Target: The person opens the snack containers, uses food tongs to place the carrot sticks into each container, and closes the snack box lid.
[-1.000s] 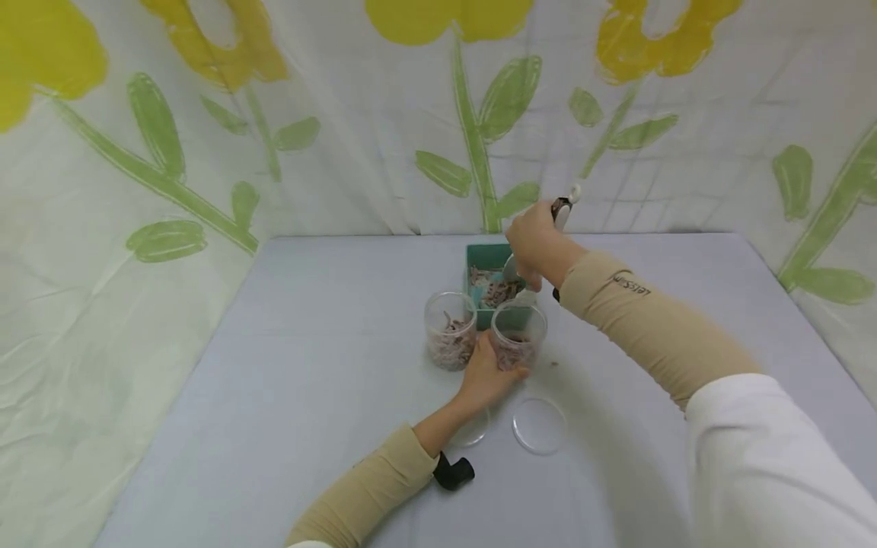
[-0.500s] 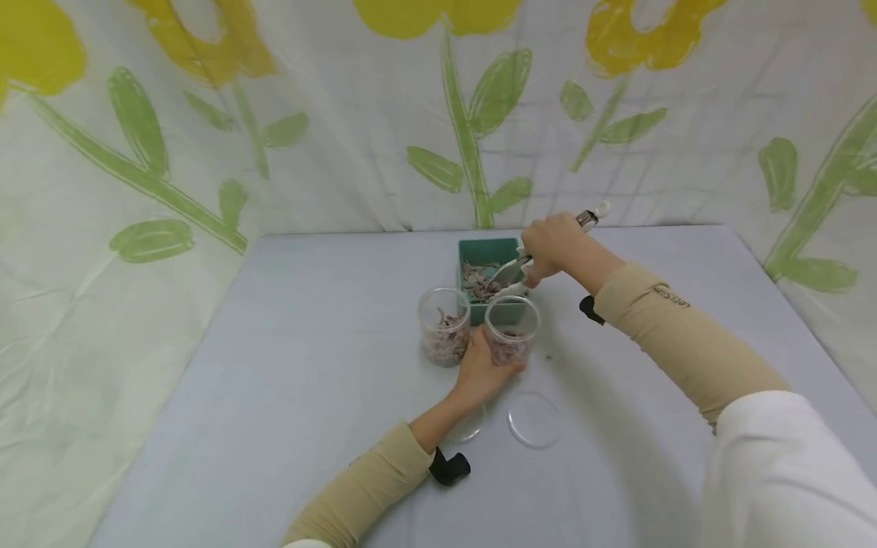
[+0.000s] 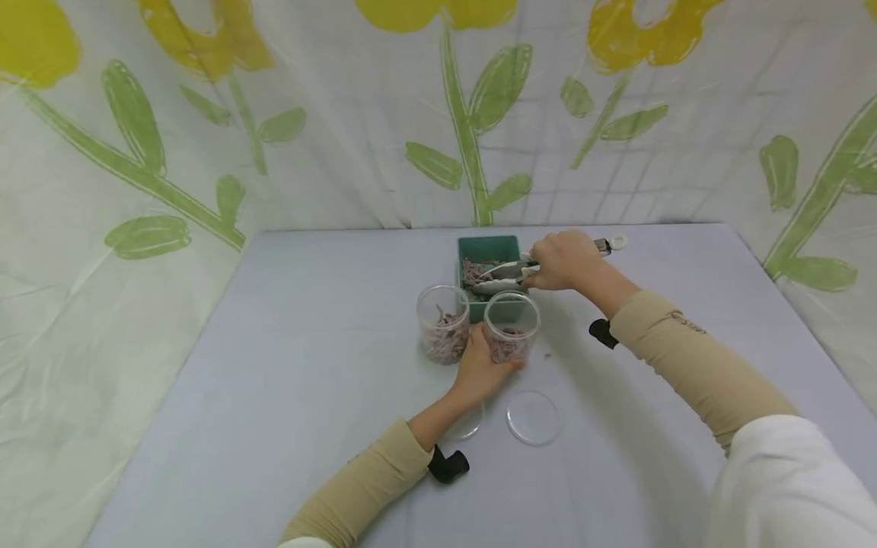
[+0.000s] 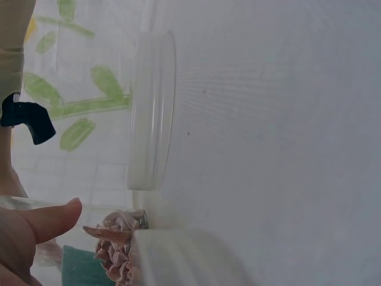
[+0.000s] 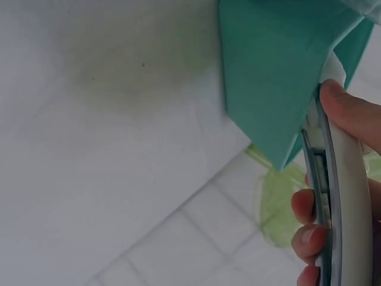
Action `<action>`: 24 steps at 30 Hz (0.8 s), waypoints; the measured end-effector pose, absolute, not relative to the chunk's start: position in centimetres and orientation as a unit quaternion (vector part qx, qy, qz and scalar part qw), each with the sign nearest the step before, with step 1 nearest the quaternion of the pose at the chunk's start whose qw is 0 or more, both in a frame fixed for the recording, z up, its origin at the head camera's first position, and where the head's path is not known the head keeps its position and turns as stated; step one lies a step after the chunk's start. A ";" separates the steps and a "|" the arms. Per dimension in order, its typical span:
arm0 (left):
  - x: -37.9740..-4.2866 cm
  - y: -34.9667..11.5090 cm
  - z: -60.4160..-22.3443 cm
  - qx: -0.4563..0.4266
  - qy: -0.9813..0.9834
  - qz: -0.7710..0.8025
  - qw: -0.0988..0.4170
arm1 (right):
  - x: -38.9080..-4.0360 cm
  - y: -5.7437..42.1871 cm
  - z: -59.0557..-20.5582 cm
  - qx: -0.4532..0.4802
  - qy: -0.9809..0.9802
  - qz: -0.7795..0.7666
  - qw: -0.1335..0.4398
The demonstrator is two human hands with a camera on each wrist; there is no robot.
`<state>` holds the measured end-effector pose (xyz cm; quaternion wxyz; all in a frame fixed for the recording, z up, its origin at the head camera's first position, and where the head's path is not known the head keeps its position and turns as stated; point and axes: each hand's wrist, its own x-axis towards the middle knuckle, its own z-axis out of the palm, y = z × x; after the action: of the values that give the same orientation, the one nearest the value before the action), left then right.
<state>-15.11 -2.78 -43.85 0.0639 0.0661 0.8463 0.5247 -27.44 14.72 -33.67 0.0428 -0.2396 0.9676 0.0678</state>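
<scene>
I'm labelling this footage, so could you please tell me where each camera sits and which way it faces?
Head: on the head, facing forward and down at the jars, tub and tongs; left hand, right hand and both sleeves show.
Left wrist: on that wrist, looking low across the table past a lid; left hand and right sleeve show.
Right wrist: on that wrist, looking at the tub's side; the right hand gripping the tongs shows.
Both wrist views share the tub.

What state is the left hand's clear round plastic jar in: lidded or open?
Open: the jar shows an uncovered rim in the head view; a clear round plastic lid lies nearby.
</scene>
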 end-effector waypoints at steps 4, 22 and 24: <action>-15.1 -2.6 -43.8 0.064 0.850 0.519 0.066 | -27.2 15.7 -32.9 -0.229 0.970 0.056 0.053; -15.7 -2.4 -44.0 0.066 0.857 0.509 0.047 | -22.3 21.1 -28.4 -0.183 0.981 -0.066 0.003; -15.8 -2.4 -44.1 0.068 0.856 0.511 0.048 | -21.2 21.8 -28.1 -0.185 0.979 -0.082 -0.012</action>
<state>-15.78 -2.40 -44.07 0.0479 0.0676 0.8556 0.5110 -21.20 21.78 -28.10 -0.0123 -0.1848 0.9792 -0.0824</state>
